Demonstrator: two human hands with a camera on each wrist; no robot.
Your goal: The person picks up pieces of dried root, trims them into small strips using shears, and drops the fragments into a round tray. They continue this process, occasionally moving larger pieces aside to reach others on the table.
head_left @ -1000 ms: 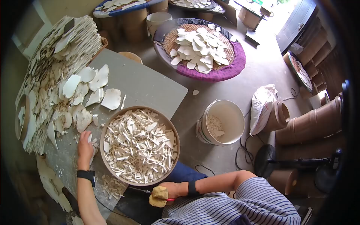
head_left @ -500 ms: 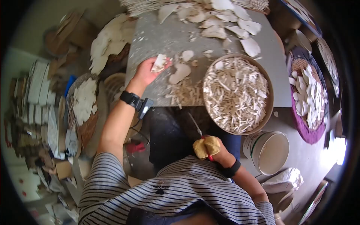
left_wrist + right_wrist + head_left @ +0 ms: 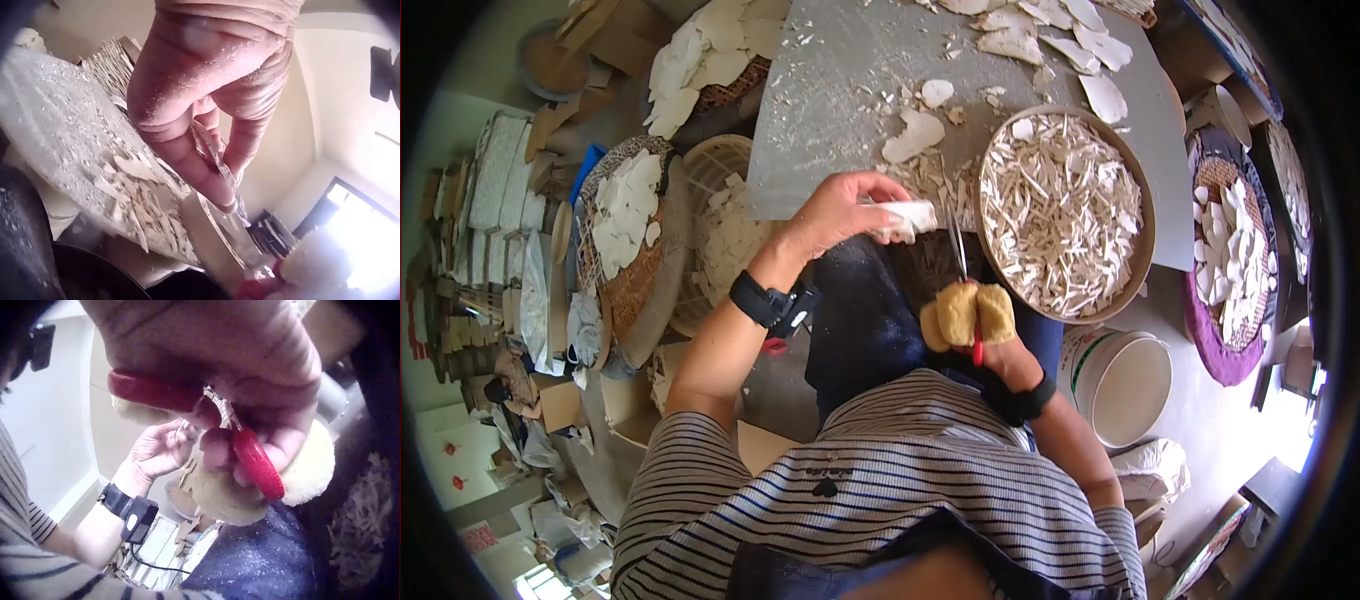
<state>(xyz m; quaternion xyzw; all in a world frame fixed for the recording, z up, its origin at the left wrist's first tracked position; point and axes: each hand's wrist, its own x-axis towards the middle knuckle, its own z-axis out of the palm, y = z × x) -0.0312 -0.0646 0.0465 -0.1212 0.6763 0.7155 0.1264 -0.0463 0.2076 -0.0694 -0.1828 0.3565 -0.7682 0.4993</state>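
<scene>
My left hand (image 3: 840, 215) pinches a small, flat, off-white chip (image 3: 915, 217) between thumb and fingers, over my lap at the table's near edge. Seen edge-on in the left wrist view, the chip (image 3: 215, 159) is thin with a ragged side. In my right hand (image 3: 1005, 362) is a pair of red-handled scissors (image 3: 957, 245), blades pointing up, slightly apart and close beside the chip's right end. Yellow foam padding (image 3: 960, 312) surrounds the handles. The right wrist view shows my fingers curled round the red handle (image 3: 256, 464).
A round tray (image 3: 1148, 240) heaped with white slivers stands at the table's right front. Flat white pieces (image 3: 915, 137) and crumbs lie on the grey table (image 3: 840, 90). On the floor at right are a white bucket (image 3: 1135, 395) and a purple-edged woven tray (image 3: 1228, 365).
My left hand has lifted the chip from the table and brought it right, beside the scissors. The scissor blades have swung upward and parted. The head view has turned left.
</scene>
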